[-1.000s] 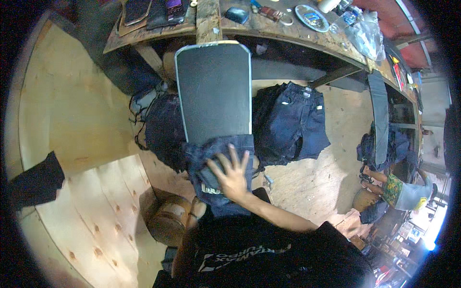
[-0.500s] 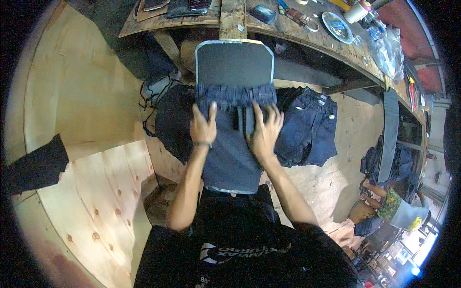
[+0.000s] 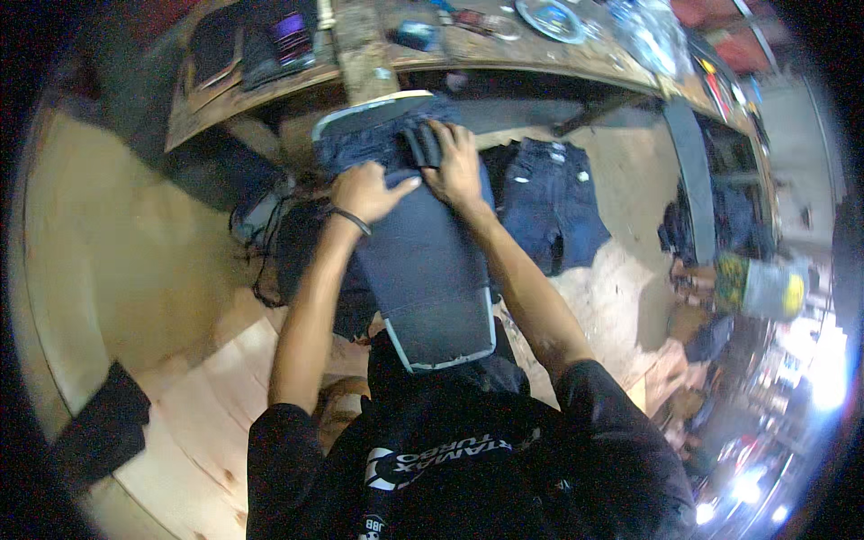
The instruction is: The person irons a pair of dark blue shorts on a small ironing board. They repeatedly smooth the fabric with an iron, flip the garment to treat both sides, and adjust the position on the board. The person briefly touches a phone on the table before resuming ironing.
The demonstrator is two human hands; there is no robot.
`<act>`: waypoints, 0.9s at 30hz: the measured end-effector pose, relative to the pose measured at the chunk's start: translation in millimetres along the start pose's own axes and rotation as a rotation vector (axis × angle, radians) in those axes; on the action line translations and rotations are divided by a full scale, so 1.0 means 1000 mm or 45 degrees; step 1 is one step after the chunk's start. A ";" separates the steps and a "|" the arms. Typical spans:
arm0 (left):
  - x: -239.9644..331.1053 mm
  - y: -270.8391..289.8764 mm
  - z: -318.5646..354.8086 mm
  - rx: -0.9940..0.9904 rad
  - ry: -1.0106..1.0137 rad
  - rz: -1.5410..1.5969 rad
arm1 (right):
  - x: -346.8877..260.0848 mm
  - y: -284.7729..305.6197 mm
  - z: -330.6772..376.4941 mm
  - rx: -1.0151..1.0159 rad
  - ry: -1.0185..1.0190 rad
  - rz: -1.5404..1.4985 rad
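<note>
Dark navy shorts with a gathered elastic waistband are drawn over a long padded board with a pale edge. The bare near end of the board points at my body; only a thin strip of its far end shows beyond the waistband. My left hand grips the cloth on the left side below the waistband, fingers curled and thumb stretched across it. On the right, my right hand closes on bunched cloth at the waistband. Its fingertips press into a fold.
Beyond the board runs a wooden workbench with a phone, a blue plate and plastic bags. Folded denim shorts lie right of the board, dark cloth left. Another person is at far right.
The shorts have slid away from me along the board, covering most of its far end and baring its near end. Both hands moved forward with the cloth. The view has shifted and tilted.
</note>
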State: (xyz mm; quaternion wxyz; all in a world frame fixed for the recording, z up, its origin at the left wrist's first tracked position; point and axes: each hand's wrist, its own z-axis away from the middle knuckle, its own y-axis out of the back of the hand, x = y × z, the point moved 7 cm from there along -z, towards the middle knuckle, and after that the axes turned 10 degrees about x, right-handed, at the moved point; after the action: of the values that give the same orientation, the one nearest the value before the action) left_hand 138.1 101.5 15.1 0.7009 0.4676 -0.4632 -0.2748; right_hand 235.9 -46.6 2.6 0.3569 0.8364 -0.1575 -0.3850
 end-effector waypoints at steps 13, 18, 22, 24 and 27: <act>-0.037 0.004 -0.008 -0.227 0.049 0.821 | 0.005 -0.008 0.003 0.101 0.047 -0.134; -0.019 0.018 0.008 0.105 0.283 0.010 | -0.002 0.028 0.000 0.134 -0.115 -0.254; 0.006 0.022 0.024 0.707 -0.030 -0.255 | -0.065 0.099 0.040 0.096 0.145 -0.664; -0.008 0.012 0.015 0.766 0.087 -0.158 | -0.096 0.075 0.086 -0.709 0.320 -0.787; -0.029 -0.002 -0.007 0.685 0.193 -0.101 | -0.104 0.048 0.140 -1.348 0.438 -0.949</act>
State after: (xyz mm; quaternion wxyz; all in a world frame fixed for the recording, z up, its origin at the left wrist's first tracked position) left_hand 133.0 127.0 1.3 0.5728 0.6739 -0.4471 -0.1335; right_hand 62.1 -90.8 29.5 0.5821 0.5964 0.4113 -0.3691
